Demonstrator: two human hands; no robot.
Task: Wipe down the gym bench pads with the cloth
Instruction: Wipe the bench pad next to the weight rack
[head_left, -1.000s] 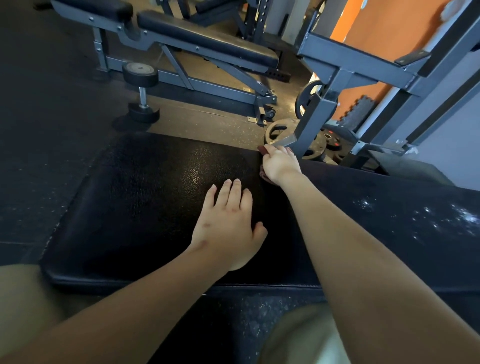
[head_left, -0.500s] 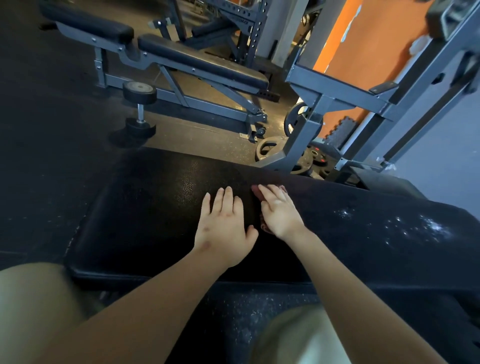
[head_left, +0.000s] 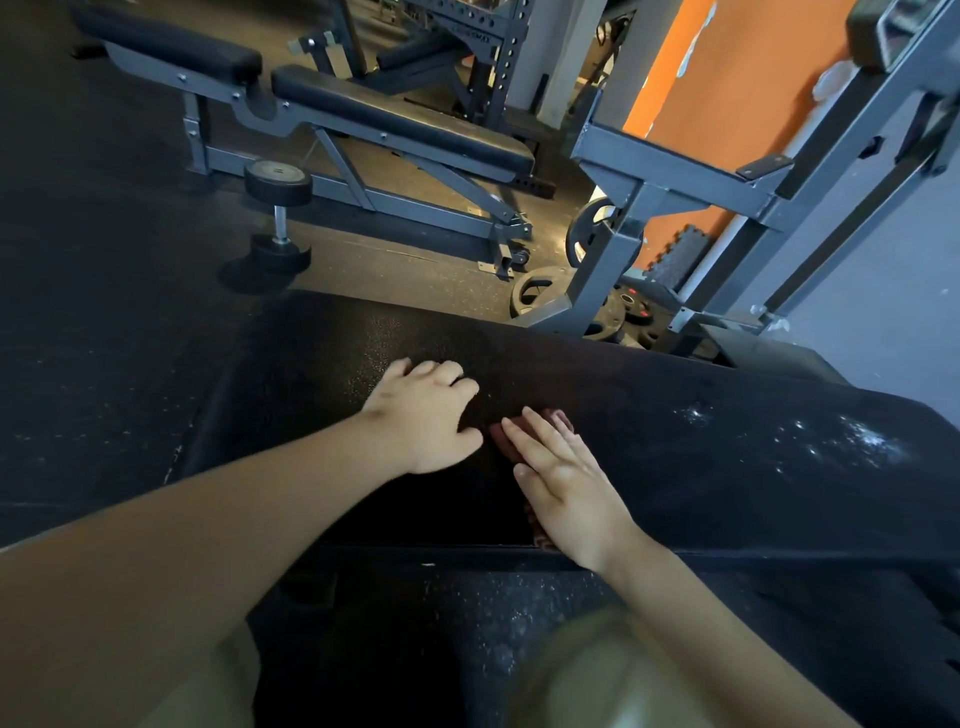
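A wide black bench pad (head_left: 675, 467) runs across the middle of the head view, with white dusty specks toward its right end. A dark red cloth (head_left: 506, 439) lies on the pad near its front edge, mostly hidden under my right hand (head_left: 566, 483), which presses it flat with straight fingers. Just left of it, my left hand (head_left: 431, 415) rests on the pad, fingers bent at the knuckles and holding nothing.
A grey adjustable bench (head_left: 363, 119) with black pads stands behind, and a dumbbell (head_left: 278, 218) stands upright before it. A grey rack frame (head_left: 649, 187) rises at the right, with weight plates (head_left: 535, 296) on the floor at its foot. My knees are at the bottom edge.
My right hand has drawn the cloth from the pad's far edge toward the near edge. My left hand has stayed on the pad, and its fingers are now bent.
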